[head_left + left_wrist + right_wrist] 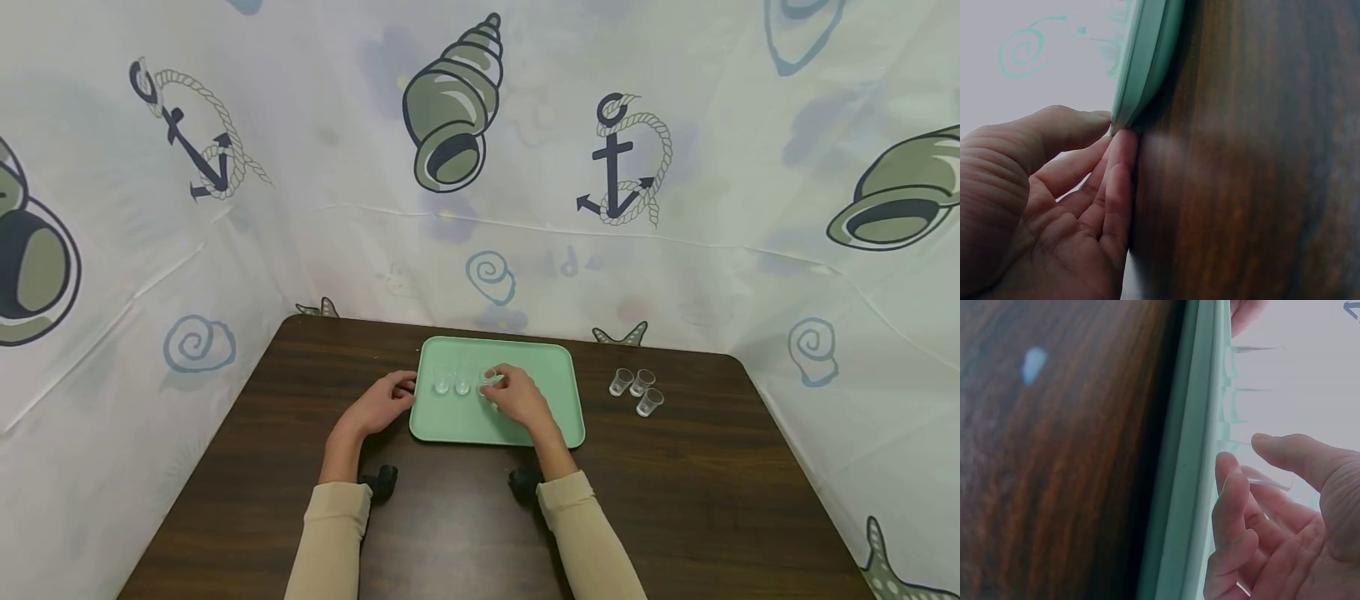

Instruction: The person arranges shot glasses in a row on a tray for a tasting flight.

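Note:
On the green tray stand two small clear plastic cups, a left cup and a middle cup. A third clear cup stands to their right in the same row. My right hand reaches over the tray and holds this third cup between thumb and fingers; the fingers hide part of it. In the right wrist view its clear wall shows between them. My left hand is at the tray's left edge, pinching the rim with thumb and fingertips.
Right of the tray, three more clear cups stand close together on the dark wooden table. A printed cloth with shells and anchors hangs behind the table and along its sides.

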Demonstrator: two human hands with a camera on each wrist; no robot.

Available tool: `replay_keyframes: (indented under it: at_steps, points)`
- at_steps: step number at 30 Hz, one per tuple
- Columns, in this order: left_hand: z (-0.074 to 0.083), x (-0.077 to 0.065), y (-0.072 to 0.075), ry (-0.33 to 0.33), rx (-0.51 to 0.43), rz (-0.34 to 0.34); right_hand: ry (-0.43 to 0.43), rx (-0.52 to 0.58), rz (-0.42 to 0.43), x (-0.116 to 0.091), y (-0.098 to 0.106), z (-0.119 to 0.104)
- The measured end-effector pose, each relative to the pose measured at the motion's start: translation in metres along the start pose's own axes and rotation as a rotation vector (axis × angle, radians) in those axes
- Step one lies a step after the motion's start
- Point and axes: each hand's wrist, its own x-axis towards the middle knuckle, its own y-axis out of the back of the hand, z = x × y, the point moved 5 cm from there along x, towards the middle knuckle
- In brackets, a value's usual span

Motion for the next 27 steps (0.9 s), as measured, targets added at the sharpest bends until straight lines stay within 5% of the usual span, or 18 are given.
replay_keyframes:
  at_steps: [11,27]
  points:
    - [-0.003,0.003,0.0,0.009,0.0,0.003,-0.015,-0.009,-0.032,-0.008,0.01,0.001]
    - [-0.004,0.004,0.0,0.029,0.041,0.007,0.047,0.117,0.091,-0.031,0.059,0.007]
